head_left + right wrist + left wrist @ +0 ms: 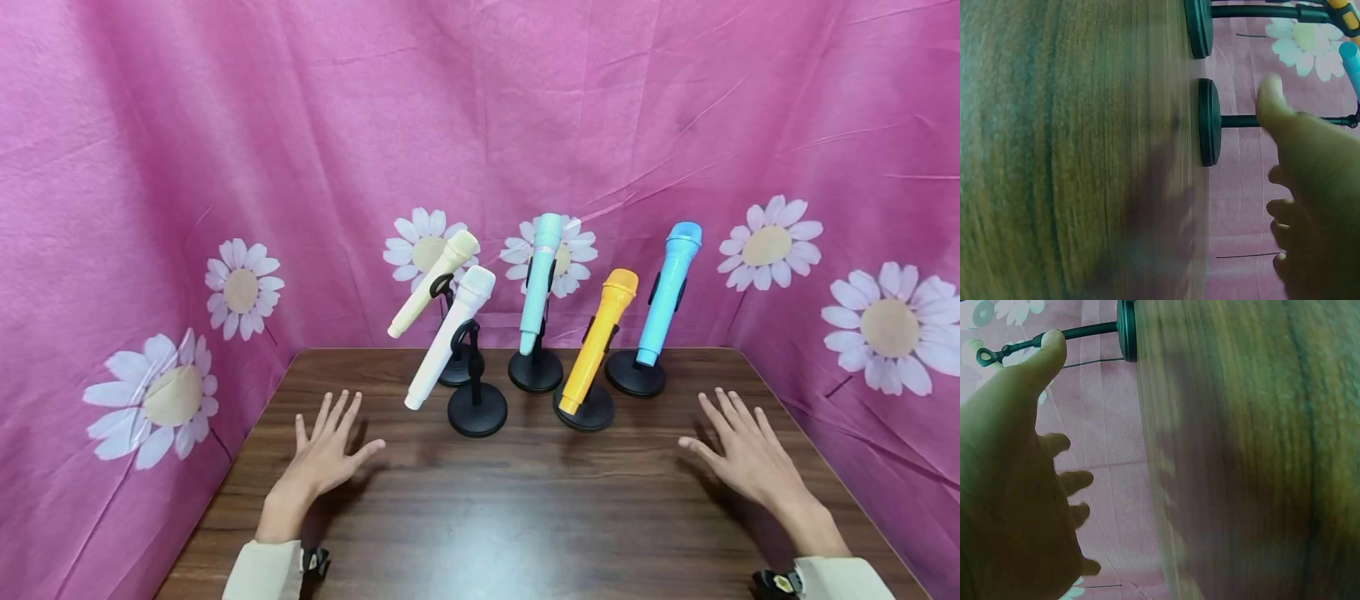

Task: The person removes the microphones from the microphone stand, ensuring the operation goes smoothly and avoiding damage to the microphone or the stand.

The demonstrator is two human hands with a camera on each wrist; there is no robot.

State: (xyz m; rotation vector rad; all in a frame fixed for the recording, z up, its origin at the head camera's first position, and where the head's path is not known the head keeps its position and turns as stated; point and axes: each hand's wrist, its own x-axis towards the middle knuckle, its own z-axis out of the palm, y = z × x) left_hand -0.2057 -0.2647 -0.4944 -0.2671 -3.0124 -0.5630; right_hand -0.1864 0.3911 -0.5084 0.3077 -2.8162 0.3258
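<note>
Head view: left hand [322, 458] and right hand [750, 467], spread wide, hover above the table [525, 508].

Five microphones [448, 340] — all tilted — rest in stands [477, 412].

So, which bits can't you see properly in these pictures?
Head view: the cream microphone's stand, partly hidden behind the white microphone.
Head view: the left sleeve and right sleeve, cut off by the bottom edge.
Left wrist view: a black pole, partly hidden by the left grip.
Right wrist view: the blue microphone, cut off by the right edge.
</note>
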